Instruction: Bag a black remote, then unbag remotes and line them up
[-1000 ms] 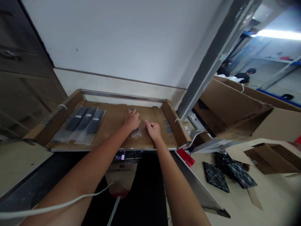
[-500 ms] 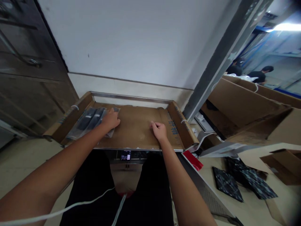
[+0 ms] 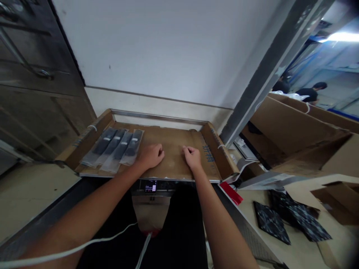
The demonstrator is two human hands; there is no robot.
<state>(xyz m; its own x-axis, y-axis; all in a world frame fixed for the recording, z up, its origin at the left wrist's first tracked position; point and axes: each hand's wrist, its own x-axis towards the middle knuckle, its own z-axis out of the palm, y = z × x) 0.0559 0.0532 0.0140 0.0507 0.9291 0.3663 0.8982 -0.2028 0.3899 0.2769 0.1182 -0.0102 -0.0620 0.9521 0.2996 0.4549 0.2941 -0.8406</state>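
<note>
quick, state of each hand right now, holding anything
Left hand: loosely curled closed, nothing visible in its grip, beside the packets.
Right hand: loosely curled closed, nothing visible in its grip.

readable text: none | blue characters [image 3: 208,153] on cardboard tray [image 3: 172,136]: blurred | lit screen [image 3: 150,186]: print too small

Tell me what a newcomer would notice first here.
Probably the row of four clear packets with dark contents, at the left of the cardboard-lined tray. Next, the left grip and right grip, loosely curled to the packets' right. Then the large cardboard box, right of the grey post.
</note>
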